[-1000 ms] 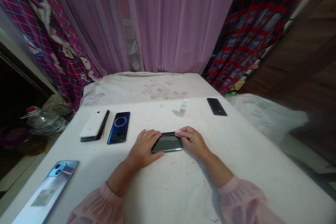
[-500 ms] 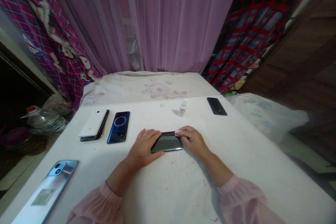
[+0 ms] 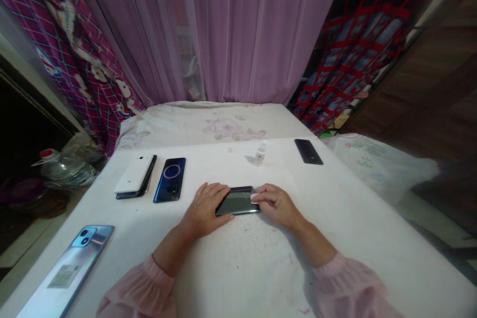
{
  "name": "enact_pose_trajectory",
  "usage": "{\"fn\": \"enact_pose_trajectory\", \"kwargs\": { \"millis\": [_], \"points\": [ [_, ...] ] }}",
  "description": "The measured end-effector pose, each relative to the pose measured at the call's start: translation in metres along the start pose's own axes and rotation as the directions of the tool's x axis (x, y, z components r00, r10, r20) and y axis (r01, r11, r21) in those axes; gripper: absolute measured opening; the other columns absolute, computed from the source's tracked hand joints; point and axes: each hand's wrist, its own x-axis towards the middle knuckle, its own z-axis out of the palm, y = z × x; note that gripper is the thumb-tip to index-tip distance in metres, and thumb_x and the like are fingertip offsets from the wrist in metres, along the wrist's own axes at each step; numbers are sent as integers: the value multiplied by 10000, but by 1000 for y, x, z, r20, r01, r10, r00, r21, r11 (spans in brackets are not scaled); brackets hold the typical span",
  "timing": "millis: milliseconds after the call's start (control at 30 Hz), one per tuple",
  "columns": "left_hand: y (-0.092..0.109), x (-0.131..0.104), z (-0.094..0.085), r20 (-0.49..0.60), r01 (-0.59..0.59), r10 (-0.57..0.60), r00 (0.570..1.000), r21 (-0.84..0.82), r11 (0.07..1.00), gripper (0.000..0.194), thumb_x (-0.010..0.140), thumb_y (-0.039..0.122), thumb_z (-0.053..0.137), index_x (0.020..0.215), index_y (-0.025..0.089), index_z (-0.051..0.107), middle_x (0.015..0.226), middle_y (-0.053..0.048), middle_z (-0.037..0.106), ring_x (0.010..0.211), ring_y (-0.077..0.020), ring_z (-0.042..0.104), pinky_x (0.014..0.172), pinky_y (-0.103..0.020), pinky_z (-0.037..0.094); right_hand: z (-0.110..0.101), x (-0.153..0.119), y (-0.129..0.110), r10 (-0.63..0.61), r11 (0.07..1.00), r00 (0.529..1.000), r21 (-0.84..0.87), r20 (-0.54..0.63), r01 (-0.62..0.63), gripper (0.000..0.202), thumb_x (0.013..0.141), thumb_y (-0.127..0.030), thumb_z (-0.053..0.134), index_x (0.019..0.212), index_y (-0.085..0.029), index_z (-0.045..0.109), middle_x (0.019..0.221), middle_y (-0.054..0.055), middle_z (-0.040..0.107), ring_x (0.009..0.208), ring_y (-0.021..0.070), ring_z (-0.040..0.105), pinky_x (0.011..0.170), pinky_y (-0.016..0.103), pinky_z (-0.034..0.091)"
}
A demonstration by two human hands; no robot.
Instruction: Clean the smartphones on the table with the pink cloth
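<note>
A dark smartphone [image 3: 237, 202] lies crosswise on the white-covered table, its glossy face up. My left hand [image 3: 204, 208] grips its left end, thumb along the near edge and fingers along the far edge. At the right end, my right hand [image 3: 278, 205] pinches a small whitish-pink pad [image 3: 255, 198] against the glass; most of the pad is hidden by the fingers. Beyond the phone stands a small white bottle [image 3: 260, 155]. A tiny pale square [image 3: 230, 150] lies to its left.
On the left are a stack of phones with a white one [image 3: 136, 175] on top, a blue phone [image 3: 170, 180] and a silver-blue phone [image 3: 70, 273]. A black phone [image 3: 308, 151] lies far right. The tablecloth [image 3: 354, 238] bears small specks. A purple curtain [image 3: 242, 30] hangs behind.
My right hand has moved the pad from the phone's far edge toward me, onto the glass near the right end. The left hand keeps its hold on the phone.
</note>
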Motion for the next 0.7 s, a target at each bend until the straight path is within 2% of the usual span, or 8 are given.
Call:
{"fn": "enact_pose_trajectory", "kwargs": {
  "millis": [200, 467, 600, 700],
  "points": [
    [1, 0, 0, -1, 1, -1, 1000, 1, 1000, 640, 816, 487, 640, 1372, 229, 456, 1367, -117, 541, 1286, -313, 450, 1129, -566, 216, 2, 1, 0, 18, 1000, 1000, -3, 14, -18, 217, 745, -143, 578, 797, -240, 764, 794, 18, 667, 660, 122, 589, 596, 224, 471],
    [4, 1, -4, 12, 11, -11, 1000, -16, 1000, 624, 816, 477, 638, 1363, 231, 464, 1364, -117, 544, 1284, -310, 452, 1124, -571, 220, 10, 8, 1, 10, 994, 996, -103, -92, -20, 198, 848, -191, 577, 888, -270, 755, 853, 29, 687, 815, 167, 634, 754, 293, 513],
    [4, 1, -4, 18, 12, -12, 1000, -15, 1000, 629, 814, 478, 641, 1365, 234, 460, 1370, -110, 541, 1289, -307, 447, 1129, -568, 217, 9, 9, -1, -5, 989, 996, -145, -87, -7, 262, 847, -149, 540, 955, -268, 746, 887, 39, 686, 842, 172, 626, 770, 296, 513],
    [3, 1, -3, 22, 15, -15, 1000, -9, 1000, 629, 816, 480, 641, 1362, 223, 462, 1370, -113, 540, 1292, -305, 444, 1131, -566, 215, 7, 9, 0, -11, 994, 997, -110, -71, 3, 291, 825, -122, 521, 941, -257, 751, 888, 42, 688, 845, 176, 628, 769, 301, 514]
  ]
}}
